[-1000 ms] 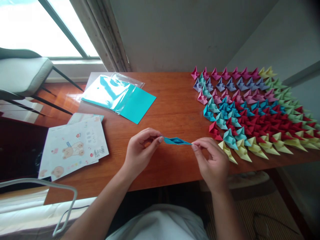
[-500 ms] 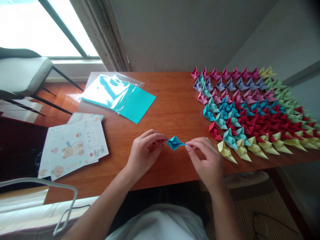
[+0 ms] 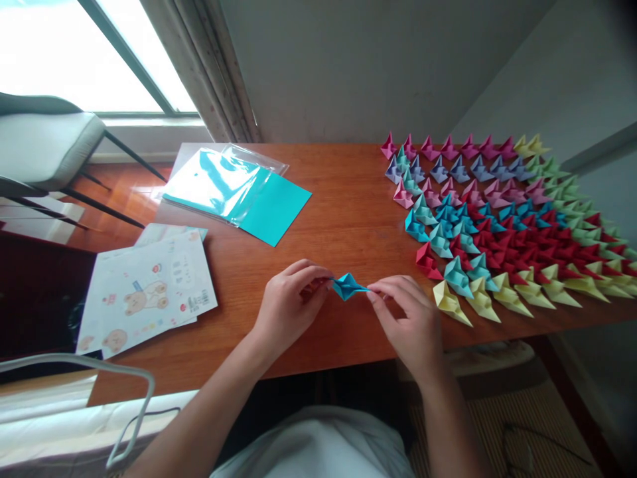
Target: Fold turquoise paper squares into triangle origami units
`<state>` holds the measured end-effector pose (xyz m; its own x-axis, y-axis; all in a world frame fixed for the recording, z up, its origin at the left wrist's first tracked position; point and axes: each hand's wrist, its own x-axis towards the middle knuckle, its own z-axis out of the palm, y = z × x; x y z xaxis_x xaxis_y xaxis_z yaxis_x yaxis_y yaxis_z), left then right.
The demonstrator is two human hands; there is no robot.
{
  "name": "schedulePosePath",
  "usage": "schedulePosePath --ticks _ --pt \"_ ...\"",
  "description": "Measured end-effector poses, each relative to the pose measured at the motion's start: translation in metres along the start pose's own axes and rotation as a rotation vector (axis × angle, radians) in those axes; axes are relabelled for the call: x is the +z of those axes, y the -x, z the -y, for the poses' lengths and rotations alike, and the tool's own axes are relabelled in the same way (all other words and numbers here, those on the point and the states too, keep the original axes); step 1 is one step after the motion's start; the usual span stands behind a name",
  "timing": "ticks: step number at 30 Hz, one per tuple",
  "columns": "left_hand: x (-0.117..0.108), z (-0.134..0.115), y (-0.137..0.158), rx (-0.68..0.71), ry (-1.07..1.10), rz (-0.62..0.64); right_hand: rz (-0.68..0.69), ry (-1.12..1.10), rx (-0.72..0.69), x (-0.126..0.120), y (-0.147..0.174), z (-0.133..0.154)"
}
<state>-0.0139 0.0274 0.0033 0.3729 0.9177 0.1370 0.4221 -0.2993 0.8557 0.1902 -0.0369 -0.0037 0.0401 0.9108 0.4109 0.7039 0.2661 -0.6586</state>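
A small blue origami boat (image 3: 346,287) is held between my two hands, above the near part of the wooden table. My left hand (image 3: 293,299) pinches its left tip between thumb and fingers. At the other end, my right hand (image 3: 408,315) pinches the thin right point in the same way. The folded middle of the boat bulges between the fingertips, and its two outer ends are hidden by my fingers. Just right of my right hand stands a pale yellow origami boat (image 3: 450,303), the nearest of a front row.
Many folded boats in pink, purple, red (image 3: 502,247), blue and green fill the right of the brown table (image 3: 343,219). To the left lie turquoise paper (image 3: 283,202) in a clear sleeve (image 3: 219,182) and bear-printed sheets (image 3: 149,292). A chair (image 3: 50,143) stands by the window.
The blue boat has opened out slightly at its middle, and the dark slit along it shows less. My right hand has shifted a little to the left.
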Motion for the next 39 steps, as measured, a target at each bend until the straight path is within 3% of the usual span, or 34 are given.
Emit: schedulePosePath --ticks 6,17,20,25,32,36,39 --pt "0.001 0.002 0.000 -0.016 -0.066 0.018 0.035 0.029 -0.005 0.001 0.003 -0.004" --pt "-0.002 0.001 0.001 0.024 -0.041 -0.084 0.015 0.104 -0.034 -0.003 -0.008 0.008" --pt "-0.003 -0.001 0.001 0.029 -0.034 -0.106 0.107 0.198 -0.079 -0.003 -0.020 0.016" --pt "-0.004 -0.002 0.001 0.021 -0.026 -0.130 0.378 0.423 -0.083 -0.003 -0.038 0.028" --pt "-0.006 -0.003 0.002 0.032 -0.019 -0.100 0.471 0.512 -0.087 0.000 -0.044 0.034" --pt "-0.007 -0.003 0.001 0.049 -0.027 -0.084 0.424 0.408 -0.071 -0.004 -0.047 0.033" --pt "-0.007 -0.002 0.001 0.073 -0.065 -0.072 0.260 0.277 -0.027 -0.028 -0.058 0.020"
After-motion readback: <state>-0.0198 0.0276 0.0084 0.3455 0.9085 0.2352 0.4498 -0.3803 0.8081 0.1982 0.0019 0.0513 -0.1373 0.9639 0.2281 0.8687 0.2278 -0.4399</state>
